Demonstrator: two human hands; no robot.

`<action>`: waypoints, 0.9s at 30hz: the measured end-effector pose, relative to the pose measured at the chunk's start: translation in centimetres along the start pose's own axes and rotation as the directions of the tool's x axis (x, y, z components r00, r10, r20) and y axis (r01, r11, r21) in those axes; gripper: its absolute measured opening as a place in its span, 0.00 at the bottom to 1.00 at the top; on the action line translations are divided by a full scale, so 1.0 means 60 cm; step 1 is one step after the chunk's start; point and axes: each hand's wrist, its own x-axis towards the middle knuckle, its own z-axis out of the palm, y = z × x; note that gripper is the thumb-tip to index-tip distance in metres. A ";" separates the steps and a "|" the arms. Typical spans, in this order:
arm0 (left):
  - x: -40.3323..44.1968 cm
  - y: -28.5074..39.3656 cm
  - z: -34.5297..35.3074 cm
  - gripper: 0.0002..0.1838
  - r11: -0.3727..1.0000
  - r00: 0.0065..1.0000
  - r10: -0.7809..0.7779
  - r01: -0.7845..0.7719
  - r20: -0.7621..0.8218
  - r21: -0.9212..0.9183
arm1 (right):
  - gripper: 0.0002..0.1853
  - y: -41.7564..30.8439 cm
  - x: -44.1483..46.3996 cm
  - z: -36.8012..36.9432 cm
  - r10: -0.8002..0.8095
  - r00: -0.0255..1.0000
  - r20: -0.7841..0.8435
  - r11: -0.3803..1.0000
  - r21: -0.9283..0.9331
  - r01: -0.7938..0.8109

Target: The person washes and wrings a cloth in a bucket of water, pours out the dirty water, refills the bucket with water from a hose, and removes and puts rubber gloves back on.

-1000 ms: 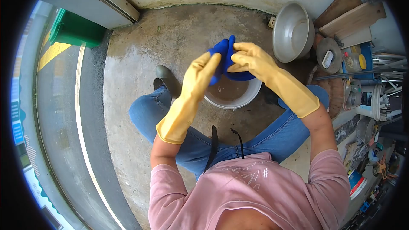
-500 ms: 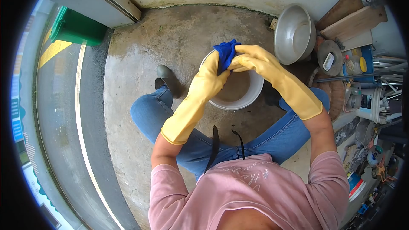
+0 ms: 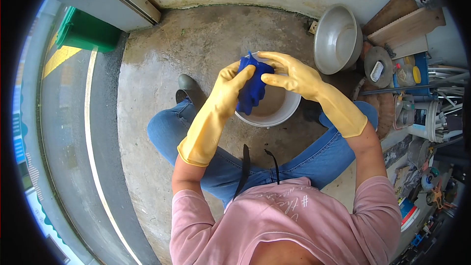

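Observation:
Both my hands wear long yellow rubber gloves and are raised over a white bucket (image 3: pixel 293 109) that holds murky brownish water. My left hand (image 3: pixel 229 82) is closed on a crumpled blue cloth (image 3: pixel 252 88), its thumb pressed across the near face. The cloth's lower end hangs over the bucket's left side. At the cloth's right edge, my right hand (image 3: pixel 292 73) curves around with thumb and fingers touching it. The fingertips are partly hidden behind the cloth.
A large metal basin (image 3: pixel 338 39) leans near the wall at the right. Beside it are wooden boards (image 3: pixel 407 27), a scrub brush (image 3: pixel 377 71) and a white pail (image 3: pixel 424 120) of metal pieces. A green bin (image 3: pixel 88 29) stands at the upper left. My boot (image 3: pixel 189 88) is left of the bucket.
The blue cloth has been turned and now spreads lower, hanging down between my hands. My left hand has shifted left, and the right hand's thumb and fingers have parted more.

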 end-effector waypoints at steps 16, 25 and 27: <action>0.003 -0.013 -0.006 0.14 0.991 0.999 0.006 -0.011 0.036 0.133 | 0.15 0.017 0.006 0.015 -0.371 0.858 -0.356 0.925 -0.218 0.310; -0.001 0.000 0.001 0.14 0.981 0.998 -0.035 0.023 0.058 0.193 | 0.13 0.010 0.017 0.009 -0.847 0.510 -0.153 0.446 -0.728 0.522; -0.003 0.003 0.003 0.14 0.972 0.996 -0.057 0.040 0.067 0.231 | 0.12 0.006 0.018 0.010 -0.867 0.484 -0.117 0.397 -0.748 0.531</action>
